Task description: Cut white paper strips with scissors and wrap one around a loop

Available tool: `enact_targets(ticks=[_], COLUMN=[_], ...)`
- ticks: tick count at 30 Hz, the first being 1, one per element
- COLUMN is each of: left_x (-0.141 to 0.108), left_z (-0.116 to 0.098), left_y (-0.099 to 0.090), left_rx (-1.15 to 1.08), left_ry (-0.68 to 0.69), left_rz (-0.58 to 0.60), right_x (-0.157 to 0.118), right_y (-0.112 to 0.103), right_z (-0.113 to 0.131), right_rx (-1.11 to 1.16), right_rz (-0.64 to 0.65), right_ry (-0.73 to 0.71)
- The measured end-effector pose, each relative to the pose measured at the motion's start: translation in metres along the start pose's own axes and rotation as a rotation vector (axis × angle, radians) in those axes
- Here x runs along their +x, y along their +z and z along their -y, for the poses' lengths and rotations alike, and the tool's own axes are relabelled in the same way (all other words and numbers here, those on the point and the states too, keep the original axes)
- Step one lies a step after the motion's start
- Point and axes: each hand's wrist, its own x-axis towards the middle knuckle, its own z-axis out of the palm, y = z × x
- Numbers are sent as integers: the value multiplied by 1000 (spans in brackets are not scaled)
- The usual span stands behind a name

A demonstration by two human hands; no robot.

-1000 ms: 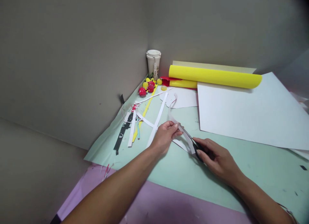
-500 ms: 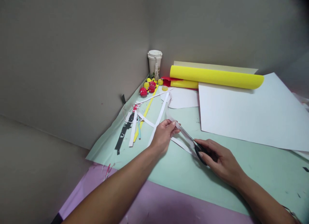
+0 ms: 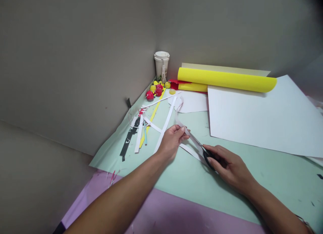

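Observation:
My left hand [image 3: 172,140] is closed, pinching a thin white paper strip [image 3: 179,118] whose far end curls up past the fingers. Black-handled scissors [image 3: 207,155] are in my right hand [image 3: 230,165], with fingers wrapped round the handles. Their blades reach leftward along the strip to my left fingertips and look nearly shut. Another white strip [image 3: 191,151] lies on the mat below the blades, partly hidden by the right hand. Left of my left hand lie more white strips [image 3: 168,117], a yellow strip [image 3: 156,109] and a light blue stick [image 3: 145,134].
Small red and yellow balls [image 3: 152,92] sit by a lidded white cup [image 3: 162,64] in the wall corner. A yellow roll [image 3: 227,80] rests over a large white sheet [image 3: 257,119] on the right. Black tape-like pieces [image 3: 127,143] lie left on the pale green mat [image 3: 176,178].
The strip's curled far end has shifted slightly to the right. Both hands keep nearly the same place, with the scissors still along the strip.

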Motion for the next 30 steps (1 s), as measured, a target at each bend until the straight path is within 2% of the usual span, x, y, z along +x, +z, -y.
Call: enact_targets(ticks=[8,17,30], left_x=[1,2,0], left_z=[2,4,2], left_y=[-2,-4,-3], left_rx=[15,28,39], left_ry=[25,32,19], left_rz=[6,-12,-8], right_x=[0,0,0], right_y=[-2,-2,0], right_z=[2,1,-2], right_rx=[8,35,46], right_rz=[-43,7,5], right_ry=[42,44,55])
